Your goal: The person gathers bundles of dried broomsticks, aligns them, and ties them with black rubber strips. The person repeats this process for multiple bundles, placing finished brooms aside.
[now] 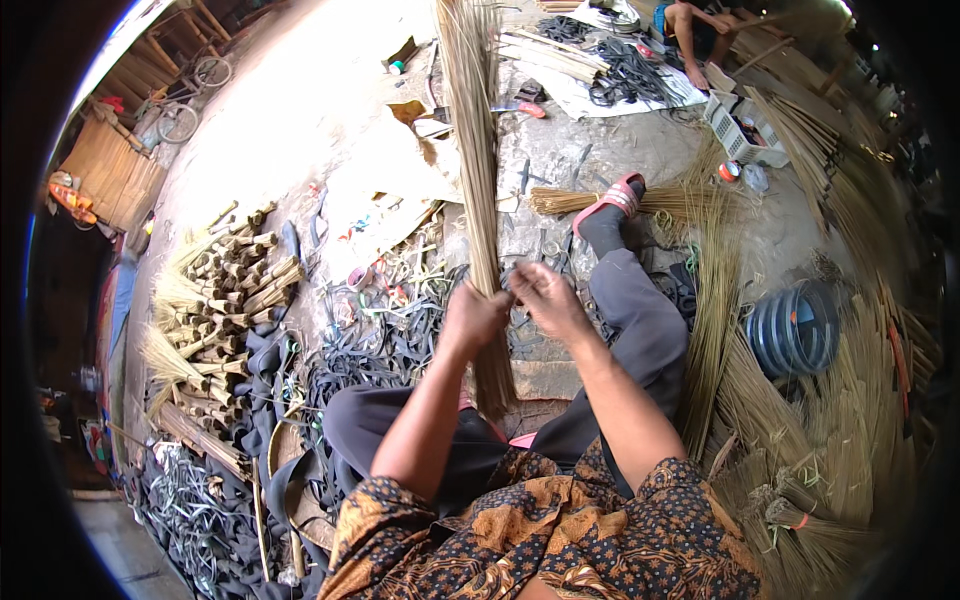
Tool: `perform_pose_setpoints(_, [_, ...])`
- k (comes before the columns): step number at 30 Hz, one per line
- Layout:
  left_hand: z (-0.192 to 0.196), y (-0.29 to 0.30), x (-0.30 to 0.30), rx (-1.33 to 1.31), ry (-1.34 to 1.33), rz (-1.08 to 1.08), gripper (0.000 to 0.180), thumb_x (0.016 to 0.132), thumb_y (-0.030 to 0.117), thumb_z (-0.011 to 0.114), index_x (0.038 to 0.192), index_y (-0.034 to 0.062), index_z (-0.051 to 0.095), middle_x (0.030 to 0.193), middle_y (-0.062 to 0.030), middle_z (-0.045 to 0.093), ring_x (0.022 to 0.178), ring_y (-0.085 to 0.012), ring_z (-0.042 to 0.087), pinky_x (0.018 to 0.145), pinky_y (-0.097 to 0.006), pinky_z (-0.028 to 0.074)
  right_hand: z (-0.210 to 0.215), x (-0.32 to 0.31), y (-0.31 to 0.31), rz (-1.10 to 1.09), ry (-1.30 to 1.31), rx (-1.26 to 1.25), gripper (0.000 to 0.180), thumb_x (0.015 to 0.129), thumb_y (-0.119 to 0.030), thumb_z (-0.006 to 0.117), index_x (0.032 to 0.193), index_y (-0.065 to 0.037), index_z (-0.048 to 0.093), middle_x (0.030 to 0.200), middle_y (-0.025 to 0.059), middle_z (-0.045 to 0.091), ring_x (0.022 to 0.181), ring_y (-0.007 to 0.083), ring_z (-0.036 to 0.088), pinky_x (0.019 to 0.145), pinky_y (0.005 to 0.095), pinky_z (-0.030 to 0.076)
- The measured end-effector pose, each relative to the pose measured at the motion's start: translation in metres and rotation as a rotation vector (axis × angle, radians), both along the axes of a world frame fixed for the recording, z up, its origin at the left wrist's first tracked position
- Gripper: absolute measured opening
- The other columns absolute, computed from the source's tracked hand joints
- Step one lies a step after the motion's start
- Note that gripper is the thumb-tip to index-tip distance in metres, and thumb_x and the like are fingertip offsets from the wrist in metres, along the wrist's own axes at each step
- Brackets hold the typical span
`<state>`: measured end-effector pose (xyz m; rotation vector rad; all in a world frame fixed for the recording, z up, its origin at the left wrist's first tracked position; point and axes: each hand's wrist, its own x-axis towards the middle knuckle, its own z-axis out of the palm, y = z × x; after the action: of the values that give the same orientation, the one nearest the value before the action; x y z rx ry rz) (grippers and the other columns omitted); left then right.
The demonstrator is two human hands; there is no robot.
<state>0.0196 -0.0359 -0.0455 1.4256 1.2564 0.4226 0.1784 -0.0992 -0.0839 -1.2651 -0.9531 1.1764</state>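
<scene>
Stick bundle (473, 150); left hand (478, 317) around it

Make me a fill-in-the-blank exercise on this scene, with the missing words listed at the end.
1. The person's right hand is raised beside the long bundle of thin tan stalks, which the ____ one grips.
2. The striped, open-toed sandal on the person's outstretched foot is mainly ____ in colour.
3. The translucent blue, ringed plastic cylinder lies on the person's ____ side.

Missing words: left; pink; right.
</scene>
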Motion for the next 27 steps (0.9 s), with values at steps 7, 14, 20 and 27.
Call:
perform_pose_setpoints(7, [-0.100,-0.042,0.049,-0.057,0.216,-0.219,0.041,0.089,0.033,0.071,0.101,-0.0055,0.074,0.085,-0.0216,0.075,0.080,-0.0295,0.075,0.068,-0.042,0.057,-0.085,0.011,-0.029,-0.220,-0.180,-0.298,0.054,0.088,-0.040,0.082,0.109,0.009,0.071,0.093,0.0183,0.075,0.078,0.0227,0.070,0.071,0.0384,0.056])
perform_pose_setpoints(14, [-0.139,-0.042,0.060,-0.596,-0.208,-0.119,0.028,0.095,0.021,0.076,0.112,-0.0014,0.073,0.099,-0.0118,0.077,0.079,-0.0216,0.074,0.069,-0.040,0.061,-0.127,0.031,-0.041,-0.455,0.283,-0.600,0.048,0.097,-0.030,0.071,0.125,0.008,0.062,0.111,0.0167,0.070,0.094,0.0206,0.067,0.076,0.0383,0.055])
perform_pose_setpoints(20, [-0.155,-0.047,0.055,-0.670,-0.147,-0.103,0.028,0.097,0.022,0.073,0.115,0.0001,0.073,0.101,-0.0122,0.077,0.082,-0.0244,0.075,0.073,-0.042,0.062,-0.137,0.029,-0.057,-0.392,0.335,-0.693,0.097,0.089,-0.037,0.080,0.155,0.012,0.029,0.153,0.0305,0.045,0.140,0.0360,0.047,0.112,0.0469,0.042])
perform_pose_setpoints(27, [-0.151,-0.046,0.052,-0.761,-0.193,-0.031,0.025,0.096,0.017,0.072,0.110,-0.0041,0.073,0.095,-0.0145,0.077,0.076,-0.0254,0.075,0.066,-0.042,0.063,-0.140,0.034,-0.062,-0.368,0.388,-0.777,0.116,0.084,-0.038,0.084,0.162,0.008,0.012,0.164,0.0331,0.027,0.151,0.0387,0.033,0.121,0.0552,0.029])
